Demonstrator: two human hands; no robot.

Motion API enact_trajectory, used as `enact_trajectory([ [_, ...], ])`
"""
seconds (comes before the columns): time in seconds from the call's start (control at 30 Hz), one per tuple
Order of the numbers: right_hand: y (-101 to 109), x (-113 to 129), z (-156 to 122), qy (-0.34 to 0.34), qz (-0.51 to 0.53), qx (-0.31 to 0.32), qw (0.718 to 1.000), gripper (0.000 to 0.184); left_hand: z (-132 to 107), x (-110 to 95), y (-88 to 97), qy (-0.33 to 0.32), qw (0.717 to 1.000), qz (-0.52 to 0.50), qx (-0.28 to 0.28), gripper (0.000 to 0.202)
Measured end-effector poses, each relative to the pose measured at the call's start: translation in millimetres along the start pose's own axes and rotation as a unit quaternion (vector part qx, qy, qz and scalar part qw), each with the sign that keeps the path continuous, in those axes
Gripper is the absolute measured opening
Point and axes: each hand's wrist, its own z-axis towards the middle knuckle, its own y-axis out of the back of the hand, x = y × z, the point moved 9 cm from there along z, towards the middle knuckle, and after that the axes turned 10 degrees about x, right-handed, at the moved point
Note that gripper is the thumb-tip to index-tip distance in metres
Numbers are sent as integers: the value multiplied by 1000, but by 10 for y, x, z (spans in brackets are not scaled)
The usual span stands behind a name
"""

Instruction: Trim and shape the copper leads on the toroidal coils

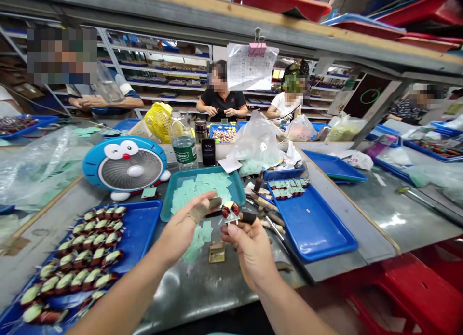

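My right hand (pixel 253 248) pinches a copper-wound toroidal coil (pixel 230 210) with a pale base and short pins, held over the bench. A dark cover wraps one of its fingers. Just left of the coil, my left hand (pixel 188 224) has its fingers stretched out and tape-like covers on some of them; I see nothing held in it. Behind this hand a teal tray (pixel 167 200) carries many pale green sheets (pixel 202 185). More green sheets (pixel 197 241) lie loose below it. A small metal-and-tan block (pixel 217 252) sits on the bench under the coil.
At left, a blue tray (pixel 146 219) holds rows of coils. Another blue tray (pixel 314 229) at right has coils at its far end. Hand tools (pixel 269 209) lie between. A cartoon-faced fan (pixel 125 166), bottle (pixel 183 149) and phone (pixel 208 153) stand behind. Co-workers sit across.
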Motion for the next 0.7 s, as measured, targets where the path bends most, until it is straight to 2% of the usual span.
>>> enact_trajectory([
  [0.1,-46,-11,-9,4,-1,4,1000,39,-92,-72,100,-34,984,171,46,69],
  [0.2,-131,-6,-33,25,-13,15,999,38,-160,-151,39,-90,938,328,64,67],
  [0.27,-141,12,-57,51,-29,10,998,39,-178,-192,-27,-131,912,385,54,61],
  [0.37,-73,141,-117,125,-161,-19,979,36,-184,-201,-93,-165,894,415,39,57],
  [0.47,-29,286,-196,191,-323,-46,926,34,-188,-179,-105,-157,900,406,29,60],
  [0.7,-9,432,-280,220,-410,-69,882,37,-191,-153,-164,-116,927,353,40,56],
])
